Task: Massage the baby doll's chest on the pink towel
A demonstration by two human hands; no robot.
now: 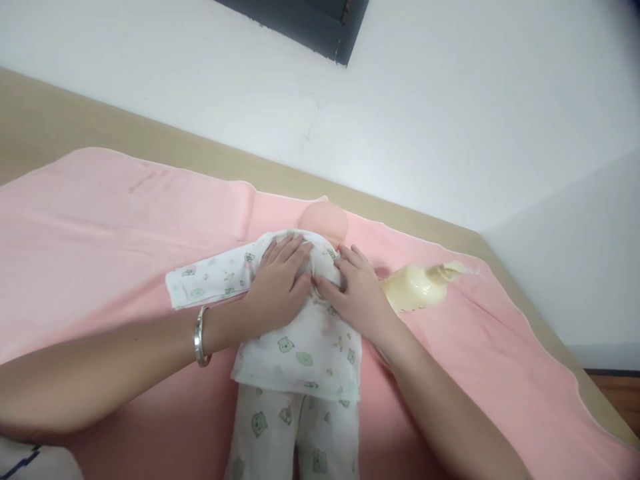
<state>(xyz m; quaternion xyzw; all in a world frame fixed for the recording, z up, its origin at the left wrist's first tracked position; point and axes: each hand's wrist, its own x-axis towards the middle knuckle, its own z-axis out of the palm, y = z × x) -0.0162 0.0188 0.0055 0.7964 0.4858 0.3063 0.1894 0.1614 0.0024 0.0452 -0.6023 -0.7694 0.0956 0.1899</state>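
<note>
A baby doll, its rounded head point(324, 221) showing at the top, lies on a pink blanket point(200, 220). It is dressed in a white baby shirt point(295, 357) with small green animal prints and matching trousers point(265, 427). My left hand point(283, 283), a silver bangle on its wrist, rests on the shirt's chest with fingers stretched out. My right hand point(357, 287) is at the other side of the chest, thumb and fingers bent on the shirt's cloth near the shoulder. One sleeve point(207, 280) lies spread out to the left; the other is hidden behind my right hand.
A glossy pale-yellow bottle point(417, 287) with a narrow spout lies on the blanket right of the doll. The blanket covers a wooden surface point(150, 143) that meets a white wall point(425, 113). A dark frame point(320, 30) is on the wall above.
</note>
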